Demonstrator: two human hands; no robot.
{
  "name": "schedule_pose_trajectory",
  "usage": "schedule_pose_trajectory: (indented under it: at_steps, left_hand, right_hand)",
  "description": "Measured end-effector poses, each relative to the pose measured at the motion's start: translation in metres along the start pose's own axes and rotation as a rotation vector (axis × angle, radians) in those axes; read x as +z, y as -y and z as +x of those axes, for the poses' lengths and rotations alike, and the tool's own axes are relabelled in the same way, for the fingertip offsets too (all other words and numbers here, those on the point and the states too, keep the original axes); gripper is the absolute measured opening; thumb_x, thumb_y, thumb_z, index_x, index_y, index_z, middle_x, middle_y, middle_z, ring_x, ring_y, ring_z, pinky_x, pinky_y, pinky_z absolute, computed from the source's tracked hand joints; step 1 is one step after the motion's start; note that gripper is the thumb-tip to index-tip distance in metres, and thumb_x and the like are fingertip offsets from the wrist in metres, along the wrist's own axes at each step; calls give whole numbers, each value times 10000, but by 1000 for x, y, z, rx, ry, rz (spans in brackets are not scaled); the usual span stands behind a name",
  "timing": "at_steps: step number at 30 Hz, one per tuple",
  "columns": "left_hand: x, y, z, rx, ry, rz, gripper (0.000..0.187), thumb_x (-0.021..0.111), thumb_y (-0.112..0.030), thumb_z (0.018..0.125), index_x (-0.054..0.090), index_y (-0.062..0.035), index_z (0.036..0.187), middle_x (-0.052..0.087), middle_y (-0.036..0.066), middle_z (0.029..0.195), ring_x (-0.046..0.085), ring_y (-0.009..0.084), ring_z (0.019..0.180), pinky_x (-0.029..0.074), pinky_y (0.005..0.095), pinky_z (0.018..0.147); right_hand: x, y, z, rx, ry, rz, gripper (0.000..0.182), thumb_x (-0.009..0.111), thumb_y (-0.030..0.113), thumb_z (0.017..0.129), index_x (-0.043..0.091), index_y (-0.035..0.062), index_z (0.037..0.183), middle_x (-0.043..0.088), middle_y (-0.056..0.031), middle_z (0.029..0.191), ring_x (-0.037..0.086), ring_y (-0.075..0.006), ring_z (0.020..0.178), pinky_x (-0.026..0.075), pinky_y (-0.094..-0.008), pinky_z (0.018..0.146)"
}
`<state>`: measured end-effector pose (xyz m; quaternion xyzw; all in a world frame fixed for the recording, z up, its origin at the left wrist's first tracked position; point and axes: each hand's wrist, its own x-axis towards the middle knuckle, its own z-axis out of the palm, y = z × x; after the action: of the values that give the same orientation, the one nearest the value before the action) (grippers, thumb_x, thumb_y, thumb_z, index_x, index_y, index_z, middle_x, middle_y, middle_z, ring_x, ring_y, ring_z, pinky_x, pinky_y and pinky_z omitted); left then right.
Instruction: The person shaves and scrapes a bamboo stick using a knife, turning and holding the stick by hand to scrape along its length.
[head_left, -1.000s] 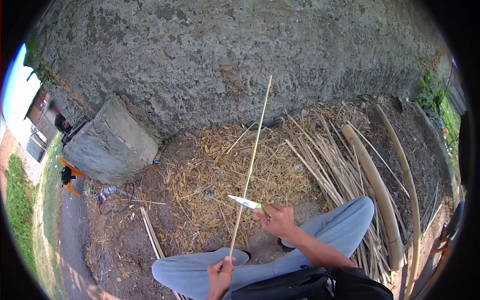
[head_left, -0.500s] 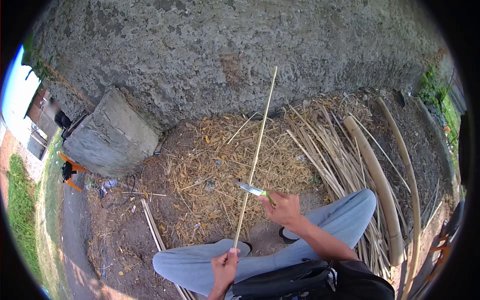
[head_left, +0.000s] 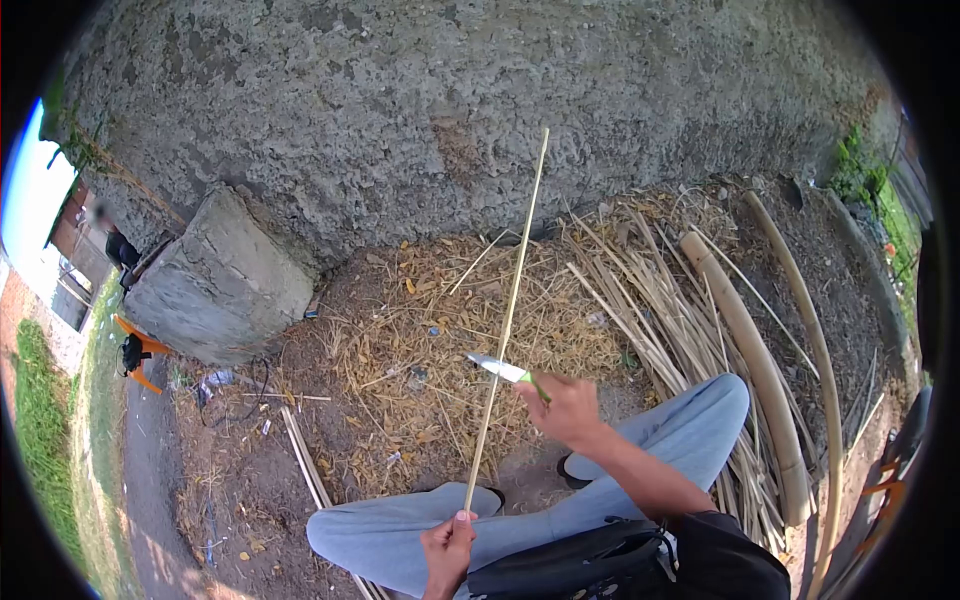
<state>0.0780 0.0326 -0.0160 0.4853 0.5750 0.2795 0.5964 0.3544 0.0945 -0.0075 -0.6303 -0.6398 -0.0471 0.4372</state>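
My left hand (head_left: 448, 548) pinches the near end of a long, thin bamboo strip (head_left: 517, 270) above my lap. The strip slants up and away, its far end showing against the wall. My right hand (head_left: 566, 408) is closed around the green handle of a knife (head_left: 500, 368). The blade points left and lies across the strip around its middle; whether it touches or only passes over cannot be made out.
Split bamboo strips (head_left: 655, 300) lie heaped on the right beside a thick bamboo pole (head_left: 745, 350) and a thinner curved pole (head_left: 800, 290). Shavings (head_left: 420, 340) cover the ground ahead. A rough wall (head_left: 400, 120), a concrete block (head_left: 225, 280) and a distant person (head_left: 121, 247) are beyond.
The knife has shifted slightly up and left along the strip. My left hand and the strip's near end sit slightly lower. Both hands keep their holds.
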Motion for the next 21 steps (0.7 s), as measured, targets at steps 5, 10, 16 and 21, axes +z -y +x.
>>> schedule_pose_trajectory:
  at_steps: [5,10,16,21]
  left_hand:
    - [4,-3,-2,-11,17,-16,360,578,-285,1002,700,29,874,522,-30,598,403,23,509,296,226,459]
    - [-3,12,-5,-17,33,-13,368,556,-292,1015,667,44,918,495,-6,569,399,26,447,279,211,392]
    - [-12,25,-14,-26,97,183,297,579,-331,979,713,-66,987,450,-67,598,392,48,546,323,258,491]
    - [-12,20,-9,25,97,200,329,554,-346,994,682,-80,848,452,-79,585,381,36,507,277,247,454]
  right_hand:
    - [-1,7,-3,-9,-21,-72,298,657,373,916,684,103,793,609,-63,555,559,-217,379,383,-361,323]
    - [-8,-24,8,116,-68,-145,273,699,335,886,693,85,777,593,-58,542,544,-203,373,371,-357,333]
    - [-17,-6,8,-3,-61,-104,285,675,330,913,672,63,814,621,-51,595,554,-220,395,373,-351,332]
    - [-18,-5,0,28,13,-73,272,693,328,895,684,63,833,627,-53,610,570,-226,414,399,-364,352]
